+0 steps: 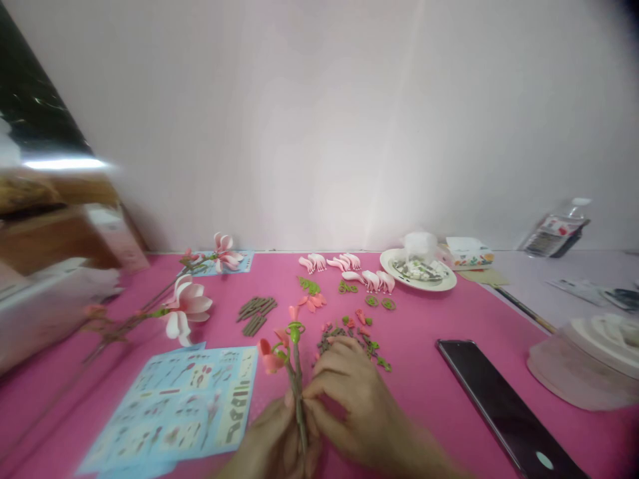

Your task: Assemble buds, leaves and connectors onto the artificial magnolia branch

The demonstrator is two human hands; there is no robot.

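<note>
My left hand (pixel 279 432) is closed around the lower stem of an artificial flower branch (pixel 296 372), which stands nearly upright. Coral buds and a green ring-like part sit at the branch's top. From the right, my right hand (pixel 354 396) pinches at the brown stem with thumb and forefinger; whether a small piece is also between them is hidden. Just beyond that hand lies a pile of small coral, green and brown parts (pixel 367 332). Farther back are coral petals (pixel 312 303), green leaf parts (pixel 309 286) and pale pink petals (pixel 372 281).
Brown stick pieces (pixel 255 313) lie left of the branch, above a blue instruction sheet (pixel 184 399). Pink-white flower branches (pixel 187 307) stretch along the left. A black phone (pixel 499 399), a white plate (pixel 442 283), a tissue pack (pixel 469 253) and a bottle (pixel 556 229) are rightward.
</note>
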